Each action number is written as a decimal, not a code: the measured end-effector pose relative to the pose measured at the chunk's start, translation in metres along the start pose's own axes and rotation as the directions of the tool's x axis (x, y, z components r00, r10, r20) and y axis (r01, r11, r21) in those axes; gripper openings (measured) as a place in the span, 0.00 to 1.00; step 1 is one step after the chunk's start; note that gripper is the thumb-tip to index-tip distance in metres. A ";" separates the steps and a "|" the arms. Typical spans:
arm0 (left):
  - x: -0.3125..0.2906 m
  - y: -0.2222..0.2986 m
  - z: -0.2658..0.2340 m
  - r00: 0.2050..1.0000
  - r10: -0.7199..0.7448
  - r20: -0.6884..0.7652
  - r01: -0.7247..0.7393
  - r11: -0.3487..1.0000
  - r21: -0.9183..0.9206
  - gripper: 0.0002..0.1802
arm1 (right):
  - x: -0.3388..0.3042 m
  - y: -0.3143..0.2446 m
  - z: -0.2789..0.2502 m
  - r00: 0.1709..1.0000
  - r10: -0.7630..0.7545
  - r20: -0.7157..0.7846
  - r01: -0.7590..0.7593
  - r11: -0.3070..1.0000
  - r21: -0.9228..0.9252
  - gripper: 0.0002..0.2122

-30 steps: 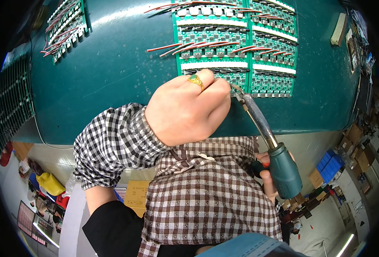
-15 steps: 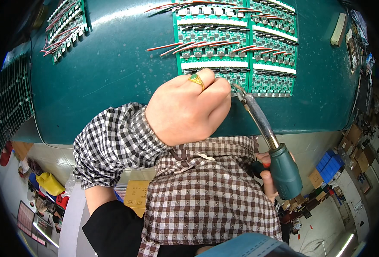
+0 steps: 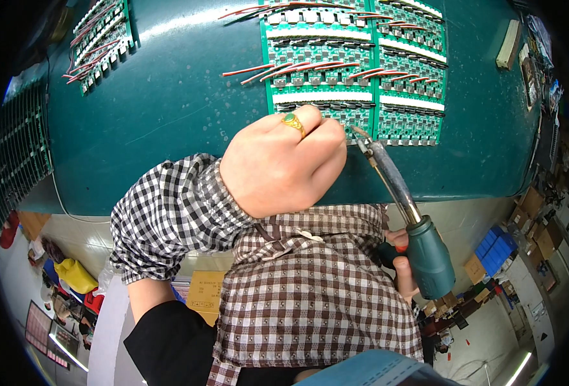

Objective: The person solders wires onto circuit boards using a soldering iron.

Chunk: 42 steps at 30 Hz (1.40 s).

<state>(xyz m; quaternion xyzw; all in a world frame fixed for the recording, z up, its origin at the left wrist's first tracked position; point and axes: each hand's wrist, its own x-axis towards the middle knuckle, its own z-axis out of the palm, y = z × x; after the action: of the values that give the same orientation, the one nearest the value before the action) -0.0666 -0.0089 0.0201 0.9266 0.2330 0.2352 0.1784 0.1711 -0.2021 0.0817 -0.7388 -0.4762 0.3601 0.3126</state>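
My left hand (image 3: 283, 166), with a green-stoned ring, is curled over the near edge of a green circuit board panel (image 3: 317, 55). Its fingers are closed and their tips are hidden beneath the hand, so what they pinch cannot be made out. At lower right, my right hand (image 3: 403, 275) grips the dark green handle of a soldering iron (image 3: 430, 257); only part of that hand shows. The iron's bent tip sits just right of my left knuckles, at the panel's near edge. Red and black wires (image 3: 310, 66) lie across the panel, beside white connector rows (image 3: 323, 97).
A second board panel (image 3: 410, 121) adjoins on the right. More wired boards (image 3: 103, 45) lie at the far left of the green tabletop (image 3: 168, 116). A rack of thin boards (image 3: 20, 151) stands at the left edge. A pale block (image 3: 508, 45) sits at far right.
The soldering iron has shifted very slightly at the panel's edge. My left hand stays in nearly the same place, still closed.
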 end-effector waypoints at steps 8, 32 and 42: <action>-0.001 0.002 0.000 1.000 -0.009 0.001 0.009 1.000 0.023 0.23 | -0.004 0.007 0.002 1.000 -0.004 -0.022 0.005 0.999 0.053 0.23; 0.002 0.005 -0.001 0.997 -0.061 -0.038 0.062 0.998 0.030 0.21 | -0.002 0.010 0.000 1.000 -0.009 0.005 0.009 0.999 0.046 0.24; 0.009 0.008 -0.005 0.899 -0.431 -0.076 0.391 0.870 -0.300 0.10 | 0.000 0.010 0.000 1.000 -0.020 -0.006 0.020 0.997 0.073 0.23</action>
<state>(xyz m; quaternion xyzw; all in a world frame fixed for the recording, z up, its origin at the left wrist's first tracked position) -0.0594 -0.0096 0.0304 0.8023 0.4018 0.2866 0.3357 0.1762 -0.2054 0.0732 -0.7228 -0.4694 0.3723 0.3443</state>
